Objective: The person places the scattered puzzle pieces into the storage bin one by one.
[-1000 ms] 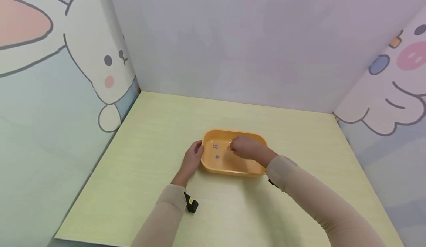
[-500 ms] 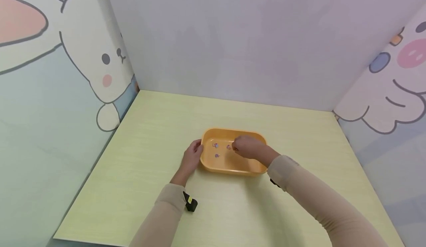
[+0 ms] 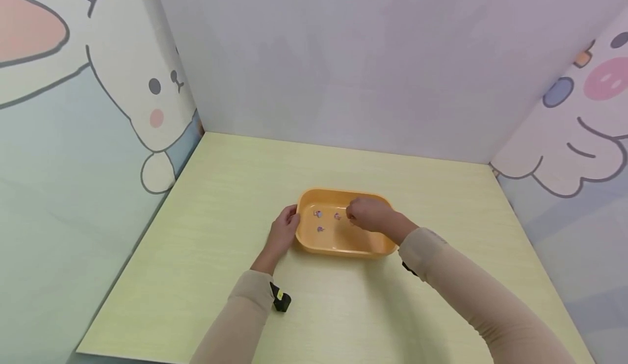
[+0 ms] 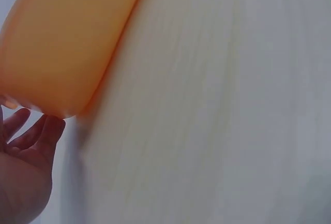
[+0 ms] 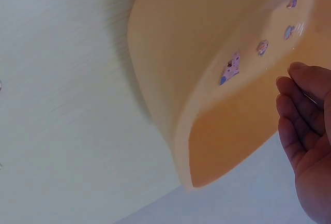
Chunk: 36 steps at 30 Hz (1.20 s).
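An orange tray [image 3: 343, 253] lies on the table, with several small pink-and-purple printed pieces [image 3: 320, 229] on its floor. My left hand [image 3: 284, 226] grips the tray's left end. In the left wrist view, the left fingertips [image 4: 54, 123] touch the tray's outer wall. My right hand [image 3: 372, 214] is over the tray's right half, fingers curled and thumb close to the index fingertip. Nothing shows between its fingers in the right wrist view. A larger printed piece [image 5: 231, 69] is on the tray floor near that hand; in the head view the hand mostly covers that area.
Around the tray spreads a pale yellow-green table [image 3: 235, 189]. A plain light back wall [image 3: 333, 70] and side walls with cartoon animals [image 3: 118, 75] enclose it. A small black wrist device [image 3: 281, 298] sits at the left cuff.
My right hand has shifted slightly right over the tray, uncovering a small printed piece left of its fingers. The left hand stays at the tray's left end.
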### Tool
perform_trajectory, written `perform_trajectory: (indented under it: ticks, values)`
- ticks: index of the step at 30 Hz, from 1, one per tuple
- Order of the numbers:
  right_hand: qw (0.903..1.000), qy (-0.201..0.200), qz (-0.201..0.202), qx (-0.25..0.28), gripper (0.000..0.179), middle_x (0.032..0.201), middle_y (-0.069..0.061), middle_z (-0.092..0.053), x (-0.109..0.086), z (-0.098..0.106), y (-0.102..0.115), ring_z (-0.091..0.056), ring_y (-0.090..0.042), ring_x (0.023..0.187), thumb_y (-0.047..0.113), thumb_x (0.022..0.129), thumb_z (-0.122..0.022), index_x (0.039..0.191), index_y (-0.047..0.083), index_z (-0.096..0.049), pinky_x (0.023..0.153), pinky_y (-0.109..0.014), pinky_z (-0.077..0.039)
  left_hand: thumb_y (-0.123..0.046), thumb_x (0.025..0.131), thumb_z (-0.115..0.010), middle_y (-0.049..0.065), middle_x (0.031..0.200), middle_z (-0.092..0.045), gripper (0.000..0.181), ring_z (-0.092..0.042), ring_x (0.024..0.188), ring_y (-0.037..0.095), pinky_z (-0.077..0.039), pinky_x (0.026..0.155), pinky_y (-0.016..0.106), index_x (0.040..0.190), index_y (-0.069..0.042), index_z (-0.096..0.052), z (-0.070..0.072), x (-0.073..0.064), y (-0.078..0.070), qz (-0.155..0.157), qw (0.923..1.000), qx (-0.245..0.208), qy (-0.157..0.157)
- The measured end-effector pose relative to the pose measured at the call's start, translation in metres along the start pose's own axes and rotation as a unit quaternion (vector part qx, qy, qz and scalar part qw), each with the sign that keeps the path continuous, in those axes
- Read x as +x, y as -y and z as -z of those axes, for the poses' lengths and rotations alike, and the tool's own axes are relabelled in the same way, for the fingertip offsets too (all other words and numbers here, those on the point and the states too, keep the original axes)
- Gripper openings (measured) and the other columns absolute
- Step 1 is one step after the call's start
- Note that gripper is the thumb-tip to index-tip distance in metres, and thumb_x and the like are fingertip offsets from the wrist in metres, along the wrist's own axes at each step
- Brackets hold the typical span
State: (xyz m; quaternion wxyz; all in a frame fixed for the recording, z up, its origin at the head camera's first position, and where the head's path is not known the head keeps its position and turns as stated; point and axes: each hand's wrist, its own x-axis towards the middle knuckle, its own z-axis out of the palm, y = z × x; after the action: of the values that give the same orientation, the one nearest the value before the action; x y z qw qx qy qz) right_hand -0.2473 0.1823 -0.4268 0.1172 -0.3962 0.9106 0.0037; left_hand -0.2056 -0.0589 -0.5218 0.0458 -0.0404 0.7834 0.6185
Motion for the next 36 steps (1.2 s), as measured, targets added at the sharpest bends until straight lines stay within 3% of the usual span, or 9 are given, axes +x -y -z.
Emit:
perform_trajectory:
  ticks: [11, 17, 24, 36]
  values:
    - [0.9985, -0.05, 0.01, 0.017, 0.013, 0.072, 0.001, -0.055, -0.014, 0.001, -0.01, -0.048, -0.013, 0.066, 0.002, 0.089, -0.065, 0.077, 0.006, -0.066, 0.063, -0.027, -0.048, -0.025, 0.102, -0.047, 0.012, 0.134, -0.056, 0.04, -0.053, 0.122, 0.025, -0.045, 0.101, 0.041, 0.138, -0.007, -0.051, -0.001, 0.0, -0.003, -0.002, 0.9999, 0.012, 0.001]
    - [0.9988, -0.042, -0.001, 0.026, 0.006, 0.078, -0.004, -0.062, -0.021, 0.004, -0.013, -0.057, -0.018, 0.072, 0.0, 0.088, -0.065, 0.084, 0.001, -0.07, 0.07, -0.033, -0.054, -0.024, 0.102, -0.048, 0.012, 0.133, -0.056, 0.04, -0.053, 0.121, 0.025, -0.045, 0.1, 0.041, 0.137, -0.007, -0.051, -0.001, 0.0, -0.003, 0.002, 1.0, 0.006, 0.001]
    - [0.9984, -0.014, -0.039, 0.039, 0.008, 0.075, 0.0, -0.056, -0.03, 0.004, -0.019, -0.051, -0.016, 0.068, 0.003, 0.09, -0.065, 0.083, 0.004, -0.067, 0.065, -0.031, -0.051, -0.026, 0.102, -0.047, 0.012, 0.134, -0.056, 0.04, -0.053, 0.122, 0.025, -0.045, 0.1, 0.041, 0.137, -0.007, -0.052, -0.001, 0.0, -0.001, 0.003, 1.0, 0.005, -0.001]
    - [0.9968, -0.012, -0.061, 0.05, 0.006, 0.077, -0.001, -0.058, -0.046, 0.001, -0.031, -0.052, -0.017, 0.07, 0.005, 0.09, -0.065, 0.085, 0.005, -0.068, 0.068, -0.033, -0.052, -0.026, 0.102, -0.048, 0.013, 0.136, -0.054, 0.041, -0.051, 0.124, 0.026, -0.044, 0.101, 0.041, 0.137, -0.006, -0.051, -0.002, 0.0, 0.001, 0.009, 0.9999, 0.004, -0.003]
